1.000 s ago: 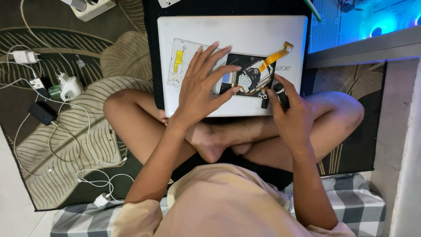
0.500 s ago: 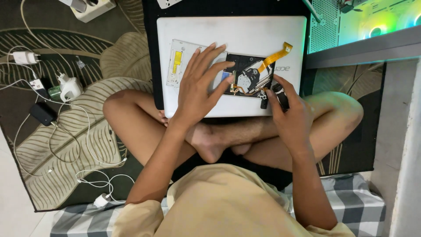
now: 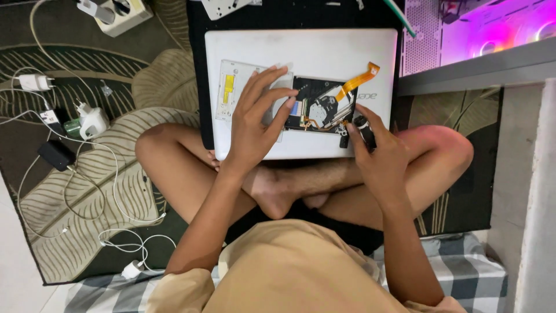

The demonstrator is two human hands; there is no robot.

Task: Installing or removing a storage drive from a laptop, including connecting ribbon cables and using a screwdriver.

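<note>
- Head view, looking straight down on a seated, cross-legged person over a leaf-patterned rug (image 3: 75, 191).
- White closed laptop (image 3: 301, 46), lying flat on a black mat (image 3: 196, 69) in front of the knees, serving as work surface.
- Opened optical drive (image 3: 321, 107), on the laptop lid, right of centre; black mechanism and circuitry exposed; orange ribbon cable (image 3: 359, 81) rising from it toward upper right.
- Silver drive cover (image 3: 231, 87) with a yellow label, lying flat on the lid just left of the mechanism, partly under the fingers.
- Left hand (image 3: 258, 119), fingers spread apart, pressed flat across cover and left edge of the mechanism; nothing gripped.
- Right hand (image 3: 376, 153), fingers curled together around a small dark tool (image 3: 362, 128); tip at the lower right corner of the drive; kind of tool not discernible.
- Left of the rug: white power strip (image 3: 124, 13) at top, white chargers (image 3: 92, 122) and plugs, small black adapter (image 3: 55, 153), loose white cables (image 3: 116, 197) trailing across the pattern.
- Upper right: perforated computer case (image 3: 420, 35) with pink-lit fans, behind a grey ledge (image 3: 480, 66).
- Bottom: checked grey-and-white cushion (image 3: 463, 272) beneath the person; tan shirt (image 3: 295, 272) filling the lower centre.
</note>
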